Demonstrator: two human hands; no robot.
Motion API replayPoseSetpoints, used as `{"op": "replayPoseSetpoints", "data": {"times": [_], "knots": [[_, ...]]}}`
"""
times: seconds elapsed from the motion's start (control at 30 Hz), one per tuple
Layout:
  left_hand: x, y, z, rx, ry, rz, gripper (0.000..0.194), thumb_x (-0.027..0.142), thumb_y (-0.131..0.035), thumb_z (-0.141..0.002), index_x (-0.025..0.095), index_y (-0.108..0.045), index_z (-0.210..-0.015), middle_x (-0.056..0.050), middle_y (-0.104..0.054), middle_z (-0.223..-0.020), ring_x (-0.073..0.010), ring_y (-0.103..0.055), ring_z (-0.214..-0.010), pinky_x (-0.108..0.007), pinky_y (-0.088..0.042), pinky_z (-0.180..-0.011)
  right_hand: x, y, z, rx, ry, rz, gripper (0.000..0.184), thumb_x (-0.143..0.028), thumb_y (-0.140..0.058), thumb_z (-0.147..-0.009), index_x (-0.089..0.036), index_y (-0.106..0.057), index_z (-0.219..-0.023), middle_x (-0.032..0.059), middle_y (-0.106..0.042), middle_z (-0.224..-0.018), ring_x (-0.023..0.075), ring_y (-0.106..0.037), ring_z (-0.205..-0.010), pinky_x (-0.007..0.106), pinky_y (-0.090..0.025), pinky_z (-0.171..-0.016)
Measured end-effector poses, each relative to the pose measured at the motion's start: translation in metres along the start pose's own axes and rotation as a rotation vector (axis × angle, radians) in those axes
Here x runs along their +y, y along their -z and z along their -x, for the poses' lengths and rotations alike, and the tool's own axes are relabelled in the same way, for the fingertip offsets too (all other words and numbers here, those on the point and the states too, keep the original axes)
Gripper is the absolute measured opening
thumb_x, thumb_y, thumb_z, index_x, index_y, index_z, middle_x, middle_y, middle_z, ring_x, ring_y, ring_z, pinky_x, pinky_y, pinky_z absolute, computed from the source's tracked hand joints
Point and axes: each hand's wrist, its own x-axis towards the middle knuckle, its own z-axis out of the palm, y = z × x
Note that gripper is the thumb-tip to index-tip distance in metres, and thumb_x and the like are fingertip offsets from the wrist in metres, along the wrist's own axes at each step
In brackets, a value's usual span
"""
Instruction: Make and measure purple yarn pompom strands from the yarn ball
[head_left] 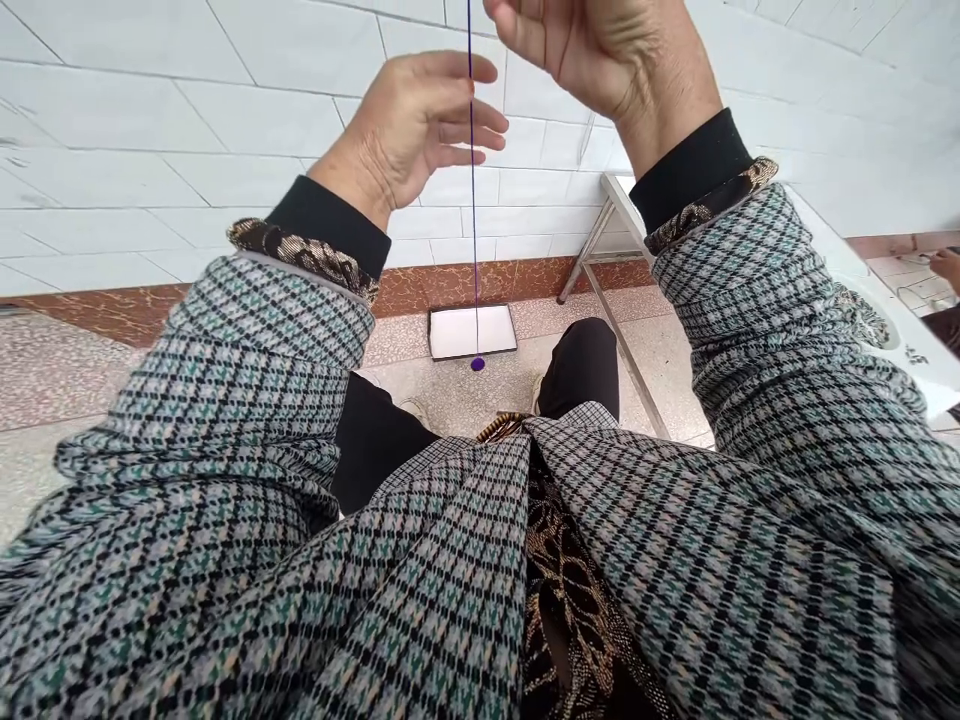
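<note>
A thin purple thread [474, 220] runs down from beyond the top edge to a small purple ball [478, 364], which appears above the floor or a tray's near edge; whether it hangs free I cannot tell. My left hand [427, 120] is beside the thread, fingers spread and slightly bent. The thread crosses in front of its fingertips; whether they touch I cannot tell. Higher and to the right is my right hand [592, 45], palm turned toward me. Its upper fingers are cut off by the frame, so any grip on the thread is hidden.
A shallow white tray with a dark rim [472, 332] lies on the floor near the tiled wall [247, 130]. At right stands a white table [840, 240] on metal legs, with a patterned item [862, 315] on it. Part of another person's hand [946, 268] shows at far right.
</note>
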Motion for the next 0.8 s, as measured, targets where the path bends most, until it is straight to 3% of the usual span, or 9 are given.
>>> {"op": "replayPoseSetpoints", "data": {"times": [0.07,0.13,0.2,0.3,0.4,0.5,0.6,0.7,0.8], "knots": [[-0.005,0.000,0.001,0.018,-0.008,0.011,0.026,0.000,-0.057,-0.100,0.013,-0.071,-0.118,-0.002,-0.083,-0.088,-0.0216,-0.079,-0.087,-0.053,-0.057,-0.113,0.003,-0.003,0.000,-0.008,-0.006,0.045,0.043,-0.011,-0.012,-0.125,-0.014,-0.047,-0.099,-0.0055,-0.054,-0.084,0.0027,-0.070,-0.082,0.015,-0.063,-0.093],[-0.007,-0.001,0.002,0.011,-0.062,0.024,0.028,0.003,-0.063,-0.093,0.015,-0.070,-0.117,-0.003,-0.084,-0.092,-0.0233,-0.078,-0.089,-0.052,-0.056,-0.110,0.009,-0.004,0.001,-0.056,0.053,0.016,0.040,-0.012,-0.014,-0.126,-0.015,-0.046,-0.103,-0.0050,-0.058,-0.085,0.0025,-0.063,-0.068,0.012,-0.062,-0.075],[-0.008,-0.002,0.003,0.009,-0.120,0.030,0.030,0.014,-0.076,-0.085,0.018,-0.070,-0.114,-0.004,-0.083,-0.094,-0.0268,-0.077,-0.093,-0.054,-0.056,-0.108,0.016,-0.004,0.001,-0.106,0.115,-0.039,0.028,-0.014,-0.028,-0.126,-0.016,-0.046,-0.105,-0.0052,-0.060,-0.086,0.0047,-0.066,-0.068,0.013,-0.061,-0.065],[-0.007,-0.001,0.002,0.036,-0.137,0.018,0.050,0.036,-0.096,-0.065,0.022,-0.069,-0.105,-0.004,-0.080,-0.096,-0.0322,-0.075,-0.102,-0.058,-0.051,-0.112,0.023,-0.004,0.003,-0.141,0.103,-0.049,0.021,-0.016,-0.038,-0.124,-0.017,-0.046,-0.105,-0.0065,-0.060,-0.084,0.0047,-0.066,-0.069,0.012,-0.061,-0.066],[-0.009,0.003,0.001,0.071,-0.100,0.017,0.063,0.051,-0.101,-0.053,0.024,-0.072,-0.101,-0.006,-0.079,-0.095,-0.0341,-0.072,-0.105,-0.063,-0.047,-0.117,0.027,-0.003,0.004,-0.138,0.111,-0.050,0.021,-0.018,-0.042,-0.122,-0.018,-0.047,-0.102,-0.0061,-0.061,-0.084,0.0045,-0.066,-0.068,0.011,-0.059,-0.065],[-0.015,0.010,0.000,0.086,-0.085,0.058,0.068,0.054,-0.103,-0.048,0.023,-0.076,-0.103,-0.006,-0.080,-0.093,-0.0334,-0.072,-0.102,-0.063,-0.049,-0.118,0.030,-0.002,0.004,-0.142,0.113,-0.059,0.022,-0.018,-0.047,-0.118,-0.020,-0.050,-0.097,-0.0046,-0.060,-0.084,0.0054,-0.066,-0.066,0.012,-0.058,-0.063],[-0.021,0.015,0.003,0.073,-0.086,0.062,0.065,0.054,-0.103,-0.051,0.025,-0.076,-0.103,-0.005,-0.082,-0.095,-0.0341,-0.076,-0.106,-0.057,-0.058,-0.110,0.035,0.003,0.004,-0.176,0.095,-0.018,0.015,-0.015,-0.055,-0.109,-0.023,-0.054,-0.096,-0.0039,-0.063,-0.088,0.0065,-0.067,-0.068,0.012,-0.057,-0.063],[-0.027,0.018,0.006,0.095,-0.106,0.033,0.048,0.055,-0.096,-0.067,0.028,-0.077,-0.102,-0.007,-0.083,-0.099,-0.0348,-0.080,-0.112,-0.051,-0.065,-0.100,0.040,0.007,0.005,-0.167,0.088,0.018,0.005,-0.021,-0.063,-0.103,-0.022,-0.059,-0.101,-0.0018,-0.066,-0.094,0.0076,-0.068,-0.071,0.015,-0.060,-0.067],[-0.031,0.019,0.010,0.142,-0.141,0.013,0.038,0.054,-0.091,-0.078,0.028,-0.078,-0.103,-0.009,-0.084,-0.102,-0.0331,-0.082,-0.113,-0.048,-0.067,-0.098,0.044,0.008,0.007,-0.107,0.076,0.034,0.023,-0.030,-0.080,-0.096,-0.022,-0.059,-0.100,-0.0006,-0.067,-0.093,0.0100,-0.068,-0.073,0.020,-0.062,-0.070]]}}
